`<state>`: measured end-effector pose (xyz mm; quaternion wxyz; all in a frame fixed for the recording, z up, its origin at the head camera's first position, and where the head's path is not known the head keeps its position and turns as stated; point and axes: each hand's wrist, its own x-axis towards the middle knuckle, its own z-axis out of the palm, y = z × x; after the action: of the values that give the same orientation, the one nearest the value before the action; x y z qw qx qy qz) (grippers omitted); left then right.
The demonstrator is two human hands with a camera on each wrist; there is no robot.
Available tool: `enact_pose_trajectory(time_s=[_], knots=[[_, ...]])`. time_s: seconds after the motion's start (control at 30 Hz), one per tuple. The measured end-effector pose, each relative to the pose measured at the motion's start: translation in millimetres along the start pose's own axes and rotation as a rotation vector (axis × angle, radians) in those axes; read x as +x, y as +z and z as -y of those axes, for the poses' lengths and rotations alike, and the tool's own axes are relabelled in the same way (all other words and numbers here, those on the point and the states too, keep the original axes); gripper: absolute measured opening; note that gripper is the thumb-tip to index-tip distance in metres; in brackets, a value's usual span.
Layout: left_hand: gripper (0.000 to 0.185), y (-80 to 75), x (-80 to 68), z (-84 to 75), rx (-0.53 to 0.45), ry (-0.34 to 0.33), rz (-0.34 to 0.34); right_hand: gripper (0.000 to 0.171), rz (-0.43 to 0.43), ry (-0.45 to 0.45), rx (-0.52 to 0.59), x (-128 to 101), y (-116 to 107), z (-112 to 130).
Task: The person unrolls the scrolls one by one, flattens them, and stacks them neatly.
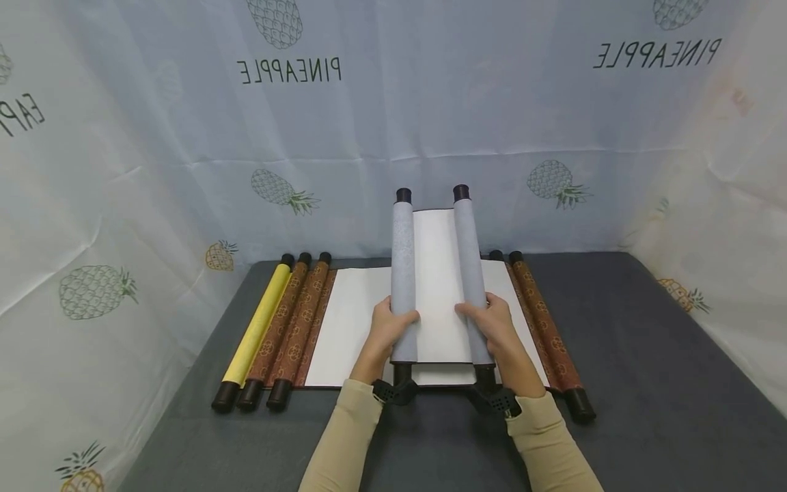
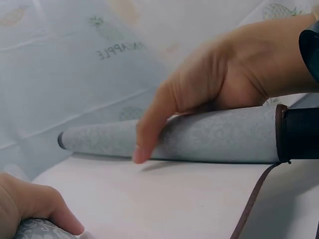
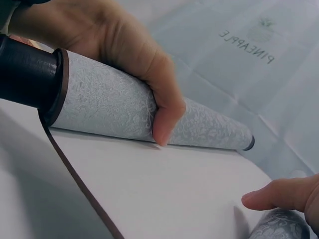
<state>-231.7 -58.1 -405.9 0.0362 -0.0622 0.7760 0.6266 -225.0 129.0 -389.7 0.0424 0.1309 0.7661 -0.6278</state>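
Observation:
A hanging scroll with pale blue-grey patterned backing and black rod ends is partly unrolled, a strip of white paper showing between its two rolls. Around the left roll my left hand curls, thumb over the inner side. My right hand grips the right roll the same way. Both wrist views show a thumb bent over the patterned roll, by the paper; the fingers behind are hidden. The scroll is held over a wider opened scroll with white paper and brown patterned borders.
At the left lie a yellow roll and brown patterned rolls with black ends. Another brown roll lies at the right. The dark grey table backs onto a pineapple-print curtain.

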Motion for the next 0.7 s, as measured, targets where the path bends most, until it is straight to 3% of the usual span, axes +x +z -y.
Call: enact_pose_trajectory(time_s=[0.3,0.5,0.7], knots=[[0.064,-7.9,-2.9,-5.1,0.001,0.021,0.046,0.065,-0.012,0.028,-0.016,1.6,-4.4,-2.4],[0.075,-6.3,-0.9,-5.1,0.01,-0.01,0.089,0.064,-0.011,0.022,-0.042,2.2,-6.5,-2.5],[0.077,-0.2,-0.6,-2.4,-0.025,-0.037,0.021,0.064,0.02,0.029,-0.044,2.2,-5.5,-2.9]])
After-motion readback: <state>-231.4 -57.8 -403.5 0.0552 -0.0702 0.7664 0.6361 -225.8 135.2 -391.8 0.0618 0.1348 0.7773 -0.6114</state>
